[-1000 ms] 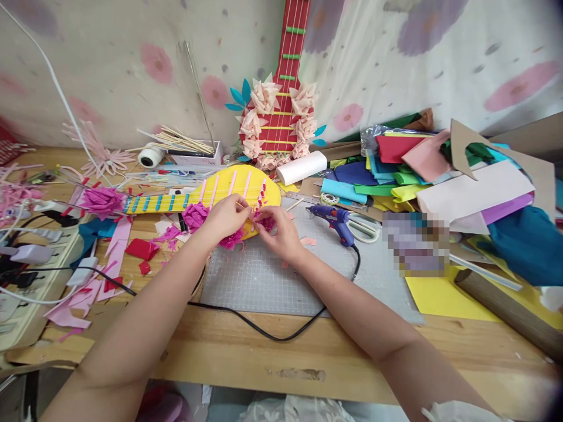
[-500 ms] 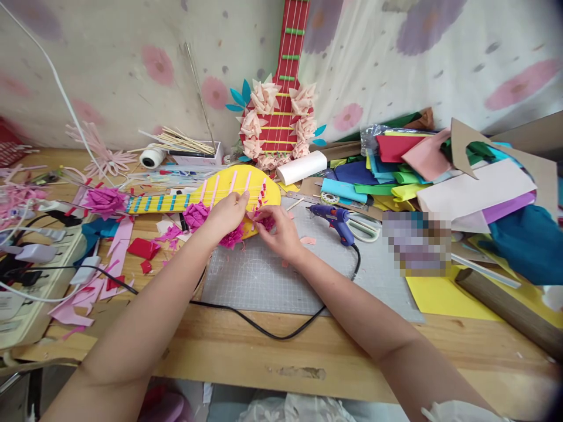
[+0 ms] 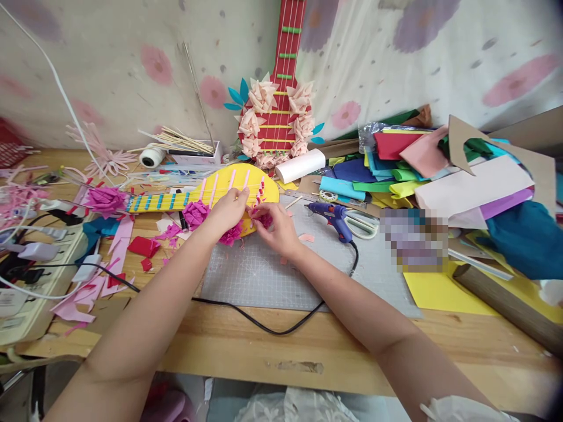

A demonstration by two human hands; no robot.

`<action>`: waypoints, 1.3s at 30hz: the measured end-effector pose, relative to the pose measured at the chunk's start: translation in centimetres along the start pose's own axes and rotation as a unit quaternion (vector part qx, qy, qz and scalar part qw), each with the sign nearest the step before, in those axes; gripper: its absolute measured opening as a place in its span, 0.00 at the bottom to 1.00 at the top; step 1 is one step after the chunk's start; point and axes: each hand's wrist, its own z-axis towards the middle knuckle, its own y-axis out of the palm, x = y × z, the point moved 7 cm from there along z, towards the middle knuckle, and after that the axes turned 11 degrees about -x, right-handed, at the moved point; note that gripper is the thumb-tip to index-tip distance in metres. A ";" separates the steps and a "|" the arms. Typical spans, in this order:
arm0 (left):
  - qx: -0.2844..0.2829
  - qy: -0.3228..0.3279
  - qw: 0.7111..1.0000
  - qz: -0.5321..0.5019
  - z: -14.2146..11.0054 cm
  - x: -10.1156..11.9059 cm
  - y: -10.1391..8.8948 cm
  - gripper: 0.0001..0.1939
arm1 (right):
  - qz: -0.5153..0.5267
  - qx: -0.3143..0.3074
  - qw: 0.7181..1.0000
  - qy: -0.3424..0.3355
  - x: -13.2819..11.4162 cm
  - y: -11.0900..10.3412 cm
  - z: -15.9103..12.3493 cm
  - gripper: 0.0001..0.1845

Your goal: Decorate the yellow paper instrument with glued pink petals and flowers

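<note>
A yellow craft lute (image 3: 223,181) with pink strips, strings and blue-striped neck lies across the back left of the cutting mat. My left hand (image 3: 227,212) is over its body, thumb and fingers pinched together near the strings; whatever they hold is hidden. Close beside it, my right hand (image 3: 276,227) has its fingertips pinched at the lute's lower edge, against a magenta crepe-paper flower (image 3: 264,219) partly covered by the hand. What the fingertips grip is too small to tell. Another magenta flower (image 3: 196,215) sits on the lute, left of my left wrist.
A blue glue gun (image 3: 331,218) lies on the grey cutting mat (image 3: 264,281), its black cord looping along the front. White-handled scissors (image 3: 364,225) are beside it. Coloured paper (image 3: 396,152) is piled at right. A red lute (image 3: 278,117) stands behind; a power strip (image 3: 57,281) is at left.
My left fingertips have shifted slightly toward the right hand, and the two hands are closer together. The whole view has moved a little; the lute stays in place.
</note>
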 end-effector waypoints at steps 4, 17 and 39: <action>0.052 0.031 0.998 -0.024 -1.0 0.8 -0.9 0.17 | 0.002 -0.008 1.000 -0.026 -0.7 -0.7 0.0 0.14; -0.033 0.238 0.963 0.124 -5.6 4.7 9.3 0.10 | -0.012 -0.034 0.997 0.064 2.9 -7.2 -5.6 0.06; -0.068 0.115 0.990 -0.053 -3.5 1.6 12.9 0.02 | -0.118 -0.175 0.923 0.322 11.7 -14.4 -10.5 0.23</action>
